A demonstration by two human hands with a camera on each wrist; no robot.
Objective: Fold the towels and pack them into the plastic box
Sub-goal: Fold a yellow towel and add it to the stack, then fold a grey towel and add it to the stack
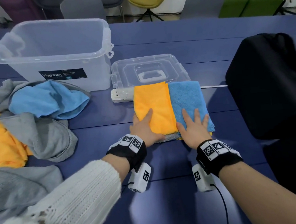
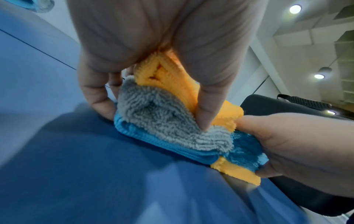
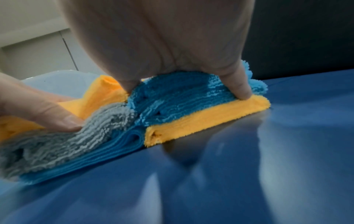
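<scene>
Two stacks of folded towels lie side by side on the blue table. The left stack has an orange towel [image 1: 153,104] on top, with a grey towel [image 2: 157,115] and a blue one beneath. The right stack has a blue towel [image 1: 186,97] over an orange one [image 3: 206,121]. My left hand [image 1: 145,127] grips the left stack's near left corner, thumb [image 2: 205,109] on it and fingers [image 2: 95,94] down its side. My right hand [image 1: 194,128] lies flat on the blue towel with its fingers spread. The clear plastic box [image 1: 52,57] stands open and empty at the back left.
The box's clear lid [image 1: 149,71] lies behind the stacks, next to a white power strip [image 1: 121,96]. Loose blue [image 1: 48,101], grey [image 1: 45,136] and orange [image 1: 2,143] towels are heaped at the left. A black bag [image 1: 268,86] stands close on the right. Chairs line the far side.
</scene>
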